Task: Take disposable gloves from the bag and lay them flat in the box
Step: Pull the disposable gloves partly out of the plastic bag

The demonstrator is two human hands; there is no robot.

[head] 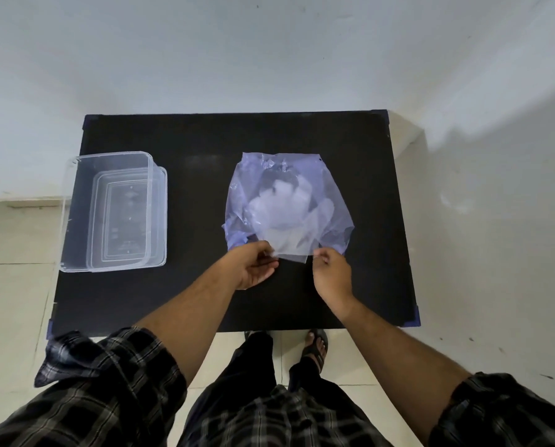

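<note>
**Both hands pinching near edge of a clear glove at the bag mouth**

Left hand (253,264) is pinching the near-left corner of a thin clear disposable glove (290,238), fingers closed narrow on the film. Right hand (332,274) is pinching the near-right corner the same way, thumb and fingertips together. Glove's near edge is stretching between the two grips; the rest of it is running away from the hands and overlapping the near end of the bluish translucent plastic bag (289,195). Can't tell how much of the glove is inside the bag versus lying on top.

Bag is lying crumpled mid-table on the black tabletop (205,150), with more whitish film bunched inside. Clear plastic box (115,211) is sitting open at the table's left edge, well apart from the bag and both hands. Box is looking empty; only its moulded base is showing through.
</note>
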